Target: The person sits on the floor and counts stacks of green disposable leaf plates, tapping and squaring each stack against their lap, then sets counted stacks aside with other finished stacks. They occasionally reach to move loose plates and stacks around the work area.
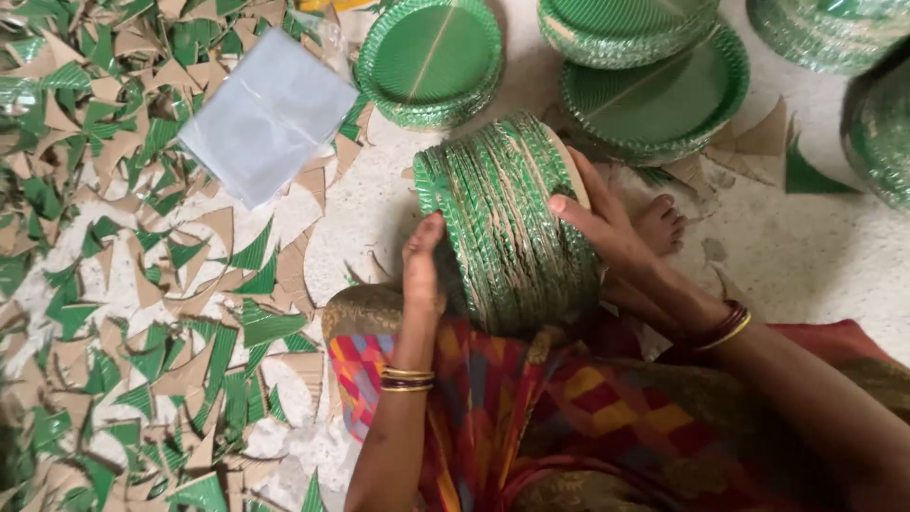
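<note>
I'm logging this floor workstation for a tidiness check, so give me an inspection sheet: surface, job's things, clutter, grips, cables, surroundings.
Surface: pale speckled floor, bare on the right side.
Job's things: stack of green paper plates held on edge over the lap.
Clutter: green and brown triangular offcuts spread thickly on the left; clear plastic bags lying on them.
Grips: left hand pressed on one end of the stack, right hand on the other.
Cables: nothing seen.
Surroundings: more plate stacks lying flat at the top; a bare foot beside the held stack.
</note>
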